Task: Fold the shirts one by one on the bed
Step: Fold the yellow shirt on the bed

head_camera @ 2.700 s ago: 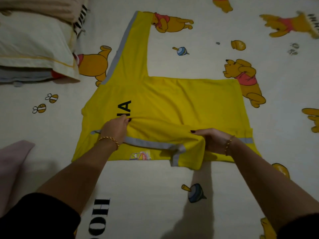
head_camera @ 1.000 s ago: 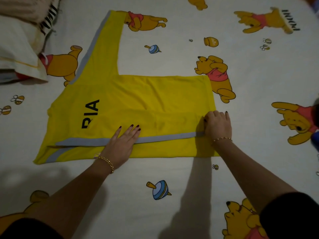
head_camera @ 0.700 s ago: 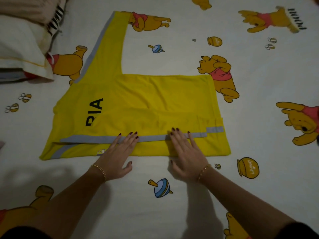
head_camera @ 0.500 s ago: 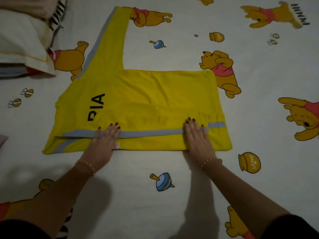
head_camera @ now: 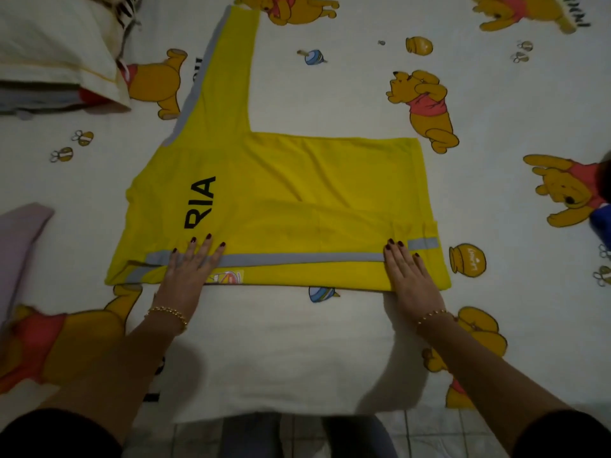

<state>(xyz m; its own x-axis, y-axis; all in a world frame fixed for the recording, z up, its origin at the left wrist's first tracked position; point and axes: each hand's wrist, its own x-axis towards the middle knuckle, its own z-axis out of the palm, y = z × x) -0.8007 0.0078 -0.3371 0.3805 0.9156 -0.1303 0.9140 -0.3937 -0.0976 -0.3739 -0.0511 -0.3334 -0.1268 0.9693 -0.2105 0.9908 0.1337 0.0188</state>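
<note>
Yellow shirt (head_camera: 297,193) lay flat on the bed (head_camera: 330,342), about mid-sheet, spread left to right across the bear print. One sleeve (head_camera: 224,77) reached away to the far side from the shirt's left part, grey trim along its left edge. Black letters (head_camera: 200,203) reading "RIA" sat sideways on the left part of the body. A grey band (head_camera: 297,259) ran left to right close to the shirt's near edge.

Left hand (head_camera: 190,272) rested palm down on the band toward the shirt's left end, fingers straight and slightly spread, gripping nothing. A small printed label (head_camera: 228,277) showed just to its right at the near edge. Right hand (head_camera: 408,276) lay palm down on the band toward the right end, fingers straight and close together, pressing the cloth, nothing pinched. Both wrists carried a gold bracelet.

Pillow (head_camera: 49,44) sat at the far left corner. Lilac cloth (head_camera: 20,233) lay at the left edge, apart from the shirt. Tiled floor (head_camera: 413,434) showed past the bed's near edge.
</note>
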